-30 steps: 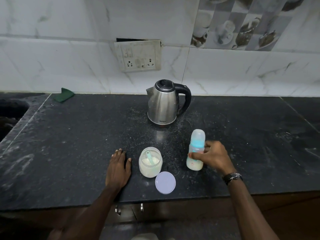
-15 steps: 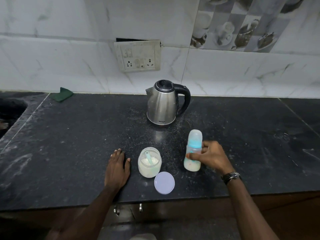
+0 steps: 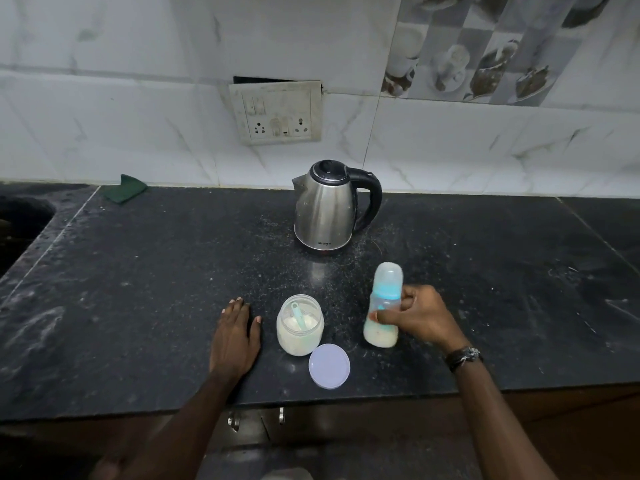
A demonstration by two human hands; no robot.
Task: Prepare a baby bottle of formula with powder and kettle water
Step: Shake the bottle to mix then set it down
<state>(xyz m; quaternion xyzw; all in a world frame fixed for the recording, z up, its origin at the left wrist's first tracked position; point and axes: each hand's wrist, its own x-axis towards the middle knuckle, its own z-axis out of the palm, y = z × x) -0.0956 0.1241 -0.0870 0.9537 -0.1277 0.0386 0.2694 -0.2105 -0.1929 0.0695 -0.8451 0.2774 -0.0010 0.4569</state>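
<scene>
Black counter: right hand grips the baby bottle; left hand lies flat beside the powder jar

Left hand flat; right hand curled.

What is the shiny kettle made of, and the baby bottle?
Kettle: looks like polished steel, since it mirrors the light; its handle seems black plastic.
Baby bottle: probably clear plastic, because the milky liquid shows through; its cap looks cloudy.

Head camera looks forward and down, close over the countertop.
</scene>
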